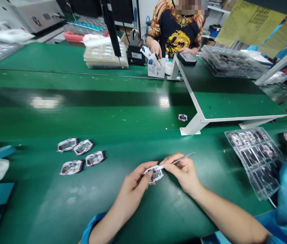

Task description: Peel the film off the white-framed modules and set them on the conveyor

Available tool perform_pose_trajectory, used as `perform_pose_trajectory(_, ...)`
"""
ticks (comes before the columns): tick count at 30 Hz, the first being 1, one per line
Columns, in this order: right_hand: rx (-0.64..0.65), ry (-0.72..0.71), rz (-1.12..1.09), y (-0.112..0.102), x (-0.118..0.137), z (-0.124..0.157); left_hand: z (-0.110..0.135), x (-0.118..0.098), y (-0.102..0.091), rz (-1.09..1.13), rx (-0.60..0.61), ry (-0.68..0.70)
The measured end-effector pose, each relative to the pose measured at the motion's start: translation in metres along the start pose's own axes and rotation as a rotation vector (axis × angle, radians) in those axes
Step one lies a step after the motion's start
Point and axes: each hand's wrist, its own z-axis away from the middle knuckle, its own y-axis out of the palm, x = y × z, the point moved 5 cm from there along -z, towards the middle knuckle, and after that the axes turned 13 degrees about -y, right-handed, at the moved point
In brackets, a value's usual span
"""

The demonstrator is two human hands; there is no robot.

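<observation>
Item: your left hand (133, 189), fingers pinching a small part (155, 175) above the green bench (57, 206). Item: your right hand (183, 173), clenching tweezers (184, 158), tips at the part. Risk: a tweezer slip could nick the part or knock it loose.

4 modules (83, 147) on bench (123, 115) left, tray (254, 162) right
</observation>
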Motion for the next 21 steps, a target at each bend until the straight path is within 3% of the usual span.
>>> perform_pose_trajectory(21,0.059,-0.050,0.012,0.0042,0.0062,-0.0006,0.0013,-0.0013,0.0001,0.043,0.005,-0.027)
